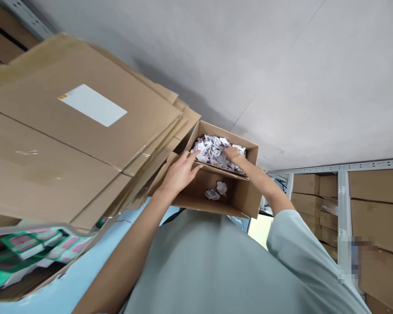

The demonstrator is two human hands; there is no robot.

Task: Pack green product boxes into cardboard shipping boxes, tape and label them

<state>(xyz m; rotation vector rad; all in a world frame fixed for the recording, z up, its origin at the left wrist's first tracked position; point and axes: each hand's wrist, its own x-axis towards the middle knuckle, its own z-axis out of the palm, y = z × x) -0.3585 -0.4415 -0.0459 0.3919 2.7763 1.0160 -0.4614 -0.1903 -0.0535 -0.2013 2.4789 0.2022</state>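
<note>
Two open cardboard boxes sit ahead of me. The far box (249, 150) is full of crumpled white paper (212, 150). The near box (242, 196) holds two small crumpled paper balls (216, 191). My left hand (180, 172) rests on the near box's left edge, fingers stretched toward the paper. My right hand (234, 155) is down in the crumpled paper of the far box, fingers curled into it and partly hidden.
A stack of flattened cardboard sheets (68, 144) with a white label leans at the left. Below it lie green and pink packets (22, 250) on a light blue surface (78, 279). Metal shelving (342, 196) with brown cartons (376, 218) stands at the right.
</note>
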